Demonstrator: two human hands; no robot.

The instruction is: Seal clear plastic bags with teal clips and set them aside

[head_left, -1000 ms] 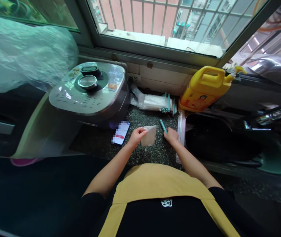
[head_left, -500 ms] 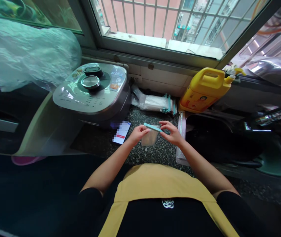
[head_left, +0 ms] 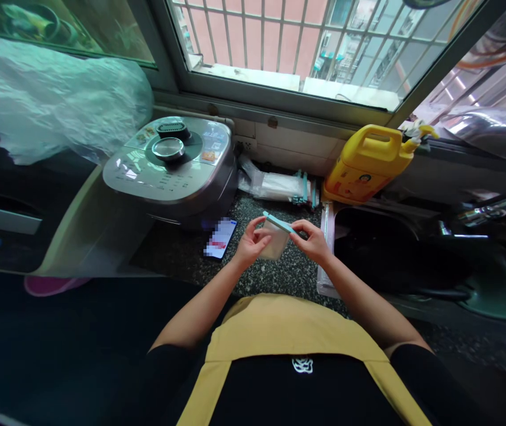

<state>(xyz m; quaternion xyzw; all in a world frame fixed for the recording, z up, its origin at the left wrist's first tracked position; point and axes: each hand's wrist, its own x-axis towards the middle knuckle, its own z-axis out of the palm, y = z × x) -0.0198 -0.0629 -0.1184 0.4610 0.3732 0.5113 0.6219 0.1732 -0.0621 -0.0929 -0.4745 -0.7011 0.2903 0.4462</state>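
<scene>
Between my hands, above the dark speckled counter, is a small translucent plastic bag with a turquoise bag clip across its top edge. The clip slants down to the right. My left hand grips the bag's left side, its thumb on the front and a fingertip near the clip's left end. The clip's right end is pinched between the thumb and fingers of my right hand. What the bag contains, if anything, cannot be made out.
Behind my hands lie plastic-wrapped white packs with several turquoise clips. A multicooker and a phone are to the left. On the right, a yellow jug stands behind the sink, which holds a dark pan.
My left hand has shifted from the clip's left end to the bag's side, thumb on its front. The clip's left end has risen, and my right fingers have closed in on its right end.
</scene>
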